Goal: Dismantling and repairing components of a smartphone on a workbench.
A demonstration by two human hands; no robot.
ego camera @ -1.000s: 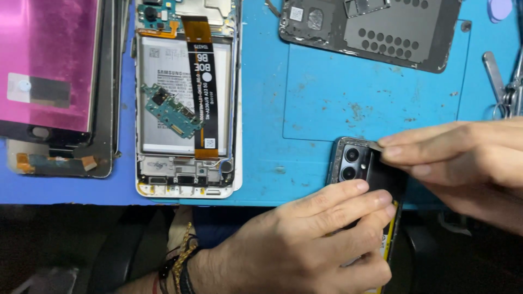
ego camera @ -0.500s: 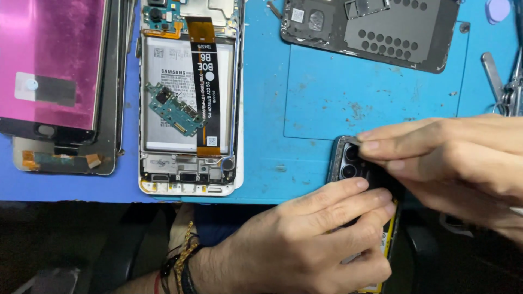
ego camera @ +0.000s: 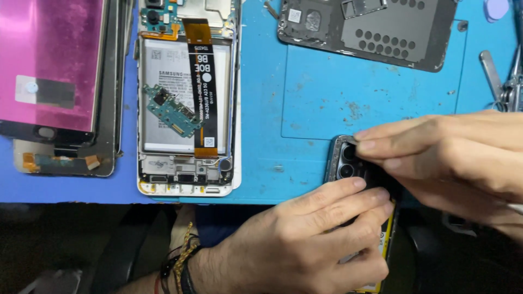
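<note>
Blue repair mat [ego camera: 327,109] covers the bench, its near edge giving way to a dark, hard-to-read space below. Nearest, the left hand [ego camera: 305,245] comes up from the bottom of the frame, cord bracelets on its wrist, palm down, fingers stretched to the right and pressed flat over a dark phone [ego camera: 344,160] at the mat's near edge. Most of that phone is hidden beneath the 2 hands; only its camera corner with 2 round lenses shows, plus a yellow-edged strip below the left fingers. The right hand [ego camera: 452,152] enters from the right edge, cut off at the wrist, fingers held close together with their tips gripping the phone's top corner beside the lenses. Left of them lies an opened white-framed phone [ego camera: 188,103], its battery, a black flex ribbon and a small green board exposed. Farther left, a pink-tinted screen panel [ego camera: 52,65] rests on other panels, cropped by the frame. At the far side, a dark back cover [ego camera: 381,32] with rows of holes is partly cut off, and metal tweezers [ego camera: 498,76] lie at the right edge.
</note>
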